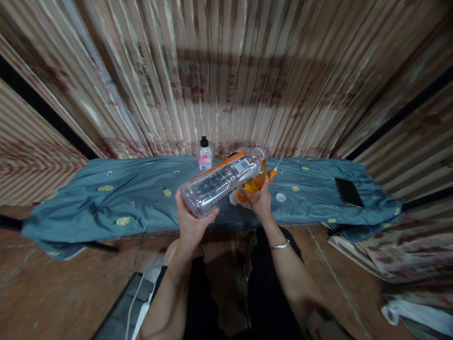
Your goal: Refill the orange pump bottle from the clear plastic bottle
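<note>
My left hand (193,221) grips the base of a large clear plastic bottle (221,180) with an orange-edged label, tilted so its neck points up and to the right. The neck meets a smaller orange container (253,185) that my right hand (260,200) holds from below, just above a blue cloth. Both hands are closed around what they hold. The bottle's mouth is uncapped, and a white cap (281,197) lies on the cloth to the right.
A blue patterned cloth (116,196) covers a low bench. A small bottle with a black cap (204,155) stands at the back. A pump nozzle (274,171) lies nearby; a dark phone (348,192) rests right. Corrugated panels stand behind.
</note>
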Demonstrator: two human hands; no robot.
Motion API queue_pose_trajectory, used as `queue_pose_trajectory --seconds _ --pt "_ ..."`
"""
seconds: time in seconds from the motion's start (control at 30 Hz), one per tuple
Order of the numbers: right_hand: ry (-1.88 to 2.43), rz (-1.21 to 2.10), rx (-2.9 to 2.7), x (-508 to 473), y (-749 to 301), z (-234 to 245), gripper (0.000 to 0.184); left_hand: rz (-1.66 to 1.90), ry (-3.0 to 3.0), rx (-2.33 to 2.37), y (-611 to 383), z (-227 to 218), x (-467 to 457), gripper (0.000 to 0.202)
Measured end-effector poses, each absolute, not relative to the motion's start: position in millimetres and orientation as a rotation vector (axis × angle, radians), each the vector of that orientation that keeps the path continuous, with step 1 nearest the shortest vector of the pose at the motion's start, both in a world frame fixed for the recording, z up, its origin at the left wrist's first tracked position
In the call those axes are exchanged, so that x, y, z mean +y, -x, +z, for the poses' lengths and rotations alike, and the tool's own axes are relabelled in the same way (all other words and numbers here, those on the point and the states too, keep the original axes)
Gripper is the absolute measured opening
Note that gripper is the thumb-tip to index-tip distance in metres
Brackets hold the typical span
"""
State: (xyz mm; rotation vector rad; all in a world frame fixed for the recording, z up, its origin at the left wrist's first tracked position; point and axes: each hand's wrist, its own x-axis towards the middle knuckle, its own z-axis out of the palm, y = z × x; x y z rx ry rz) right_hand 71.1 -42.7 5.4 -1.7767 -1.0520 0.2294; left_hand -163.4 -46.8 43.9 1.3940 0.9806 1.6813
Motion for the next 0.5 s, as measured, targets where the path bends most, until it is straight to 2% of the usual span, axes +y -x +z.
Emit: queue_pose_trajectory --seconds 0.2,0.5 --pt "1.737 0.198 -1.062 -38.8 -74.8 7.8 0.118 1.685 -1.421 0.995 164.4 44.8 -46.9 0.105" --pt "1.744 0.215 -1.063 -34.5 -76.6 5.4 0.098 1.677 -1.369 0.976 163.2 48.4 -47.9 0.102"
